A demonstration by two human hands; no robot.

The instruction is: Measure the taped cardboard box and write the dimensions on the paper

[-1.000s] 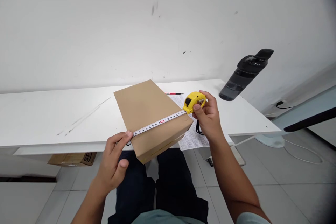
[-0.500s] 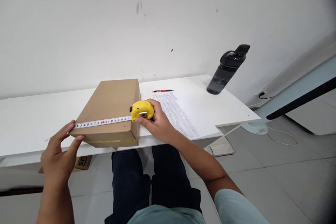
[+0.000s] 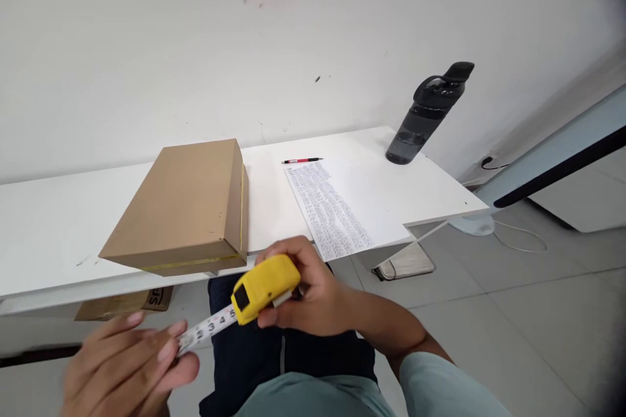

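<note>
In my right hand [image 3: 313, 293] is the yellow case of a tape measure [image 3: 267, 283], held over my lap in front of the table edge. A short length of white blade [image 3: 210, 327] with black numbers runs out of it to the lower left. My left hand [image 3: 127, 365] pinches the blade's end between thumb and fingers; the very tip is hidden. A closed brown cardboard box [image 3: 180, 202] with yellow tape along its sides sits on the table beyond both hands, touched by neither.
The white table [image 3: 271, 208] stands against a wall. On it lie a sheet covered in writing [image 3: 330, 208] and a red and black pen [image 3: 302, 160]. A dark bottle [image 3: 425, 117] stands at the right. Another cardboard box [image 3: 122, 303] is under the table.
Both hands have come off the box and down toward my lap with the tape measure. The extended blade is much shorter, and the case is now tilted.
</note>
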